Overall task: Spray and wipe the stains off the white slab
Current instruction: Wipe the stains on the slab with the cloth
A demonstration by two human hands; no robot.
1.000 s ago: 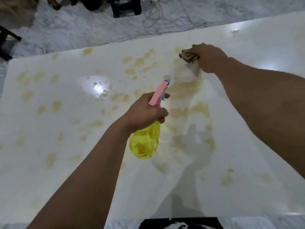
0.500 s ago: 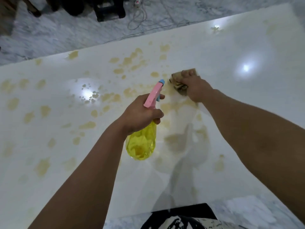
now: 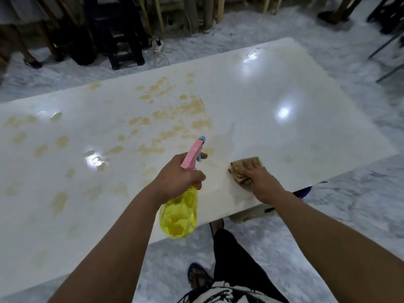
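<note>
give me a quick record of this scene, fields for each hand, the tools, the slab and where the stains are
left hand: left hand grips the spray bottle by its pink head
spray bottle: spray bottle, yellow body, nozzle aimed away across the slab
right hand: right hand presses flat on the cloth
cloth: brown cloth, crumpled, on the slab near its near edge
slab: white slab, glossy, lamp reflections
stains: yellowish stains over the left and middle; right part looks mostly clean
floor: grey marbled floor
</note>
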